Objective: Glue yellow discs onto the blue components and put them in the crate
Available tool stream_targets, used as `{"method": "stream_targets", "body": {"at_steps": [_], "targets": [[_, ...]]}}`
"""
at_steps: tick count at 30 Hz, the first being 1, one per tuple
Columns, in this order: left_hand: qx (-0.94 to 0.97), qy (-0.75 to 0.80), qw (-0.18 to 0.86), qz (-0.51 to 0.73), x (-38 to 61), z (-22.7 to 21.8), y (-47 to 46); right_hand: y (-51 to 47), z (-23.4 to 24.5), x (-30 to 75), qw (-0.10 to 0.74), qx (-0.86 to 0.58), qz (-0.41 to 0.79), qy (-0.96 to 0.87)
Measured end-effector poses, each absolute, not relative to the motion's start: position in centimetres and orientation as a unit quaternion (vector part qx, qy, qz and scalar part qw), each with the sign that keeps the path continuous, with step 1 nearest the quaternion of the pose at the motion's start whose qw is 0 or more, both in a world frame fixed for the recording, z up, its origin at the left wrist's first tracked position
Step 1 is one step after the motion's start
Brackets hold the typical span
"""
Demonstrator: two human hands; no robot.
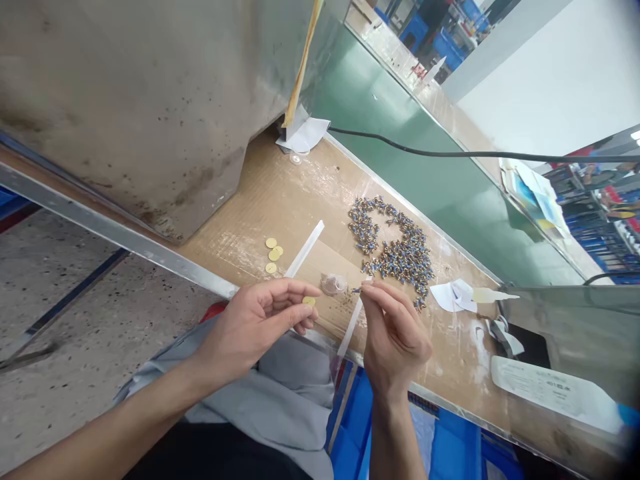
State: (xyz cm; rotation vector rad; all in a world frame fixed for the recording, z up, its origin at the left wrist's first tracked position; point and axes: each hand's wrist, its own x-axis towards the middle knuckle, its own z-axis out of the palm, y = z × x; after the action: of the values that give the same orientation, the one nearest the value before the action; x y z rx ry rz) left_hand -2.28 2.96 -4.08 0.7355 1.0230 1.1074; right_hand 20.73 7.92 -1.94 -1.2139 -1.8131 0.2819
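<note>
My left hand [265, 317] pinches a small yellow disc [309, 301] between thumb and fingers above the near edge of the cardboard-covered bench [280, 200]. My right hand [393, 333] is closed in a pinch on a tiny blue and brass part [356, 290], held close to the disc. A heap of the same small blue and brass parts [395, 250] lies just beyond my right hand. Three more yellow discs [273, 255] rest on the bench to the left. A small clear plastic cap [333, 285] sits between my hands.
Two white plastic strips [305, 249] lie on the bench. A large metal housing [140, 100] stands at the left, a green conveyor belt [430, 167] behind, with a black cable [450, 154] across it. White paper scraps [454, 295] and a label [555, 392] lie at the right.
</note>
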Motion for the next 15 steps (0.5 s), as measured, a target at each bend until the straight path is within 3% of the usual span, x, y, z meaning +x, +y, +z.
{"method": "stream_targets", "body": {"at_steps": [15], "targets": [[0.345,0.441,0.671,0.486,-2.3,-4.3,2.7,8.6,-3.3,19.5,0.443,-0.444,0.080,-0.775]]}}
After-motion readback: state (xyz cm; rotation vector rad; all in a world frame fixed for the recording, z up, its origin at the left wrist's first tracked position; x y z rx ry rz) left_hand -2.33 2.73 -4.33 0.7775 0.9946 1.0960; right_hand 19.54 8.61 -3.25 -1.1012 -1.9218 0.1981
